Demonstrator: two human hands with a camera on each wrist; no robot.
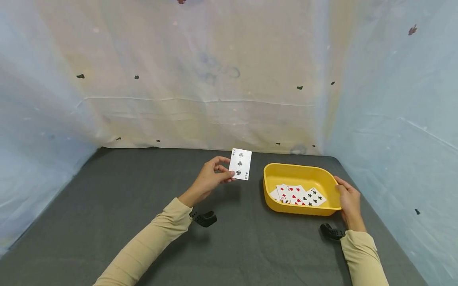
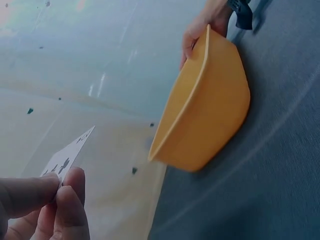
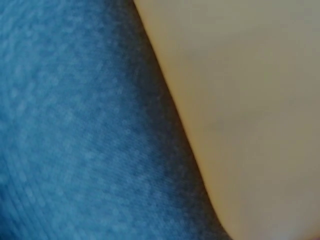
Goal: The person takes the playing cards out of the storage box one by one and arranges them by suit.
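Observation:
In the head view my left hand (image 1: 212, 177) pinches a three of clubs playing card (image 1: 240, 163) by its lower left edge, face toward me, above the table. The left wrist view shows the same card (image 2: 70, 152) nearly edge-on between thumb and fingers. To the right, a yellow plastic tub (image 1: 299, 169) has several face-up playing cards (image 1: 295, 194) inside, red hearts or diamonds and clubs among them. My right hand (image 1: 350, 200) grips the tub's right end, with fingers over the rim. Only the tub's blurred side (image 3: 250, 125) and the cloth appear in the right wrist view.
A dark grey cloth covers the table (image 1: 243, 246). Pale sheeting hangs behind as a back wall (image 1: 200, 87), with bluish side sheets (image 1: 400, 139) to the left and right. Each wrist carries a black strap mount (image 1: 204, 218).

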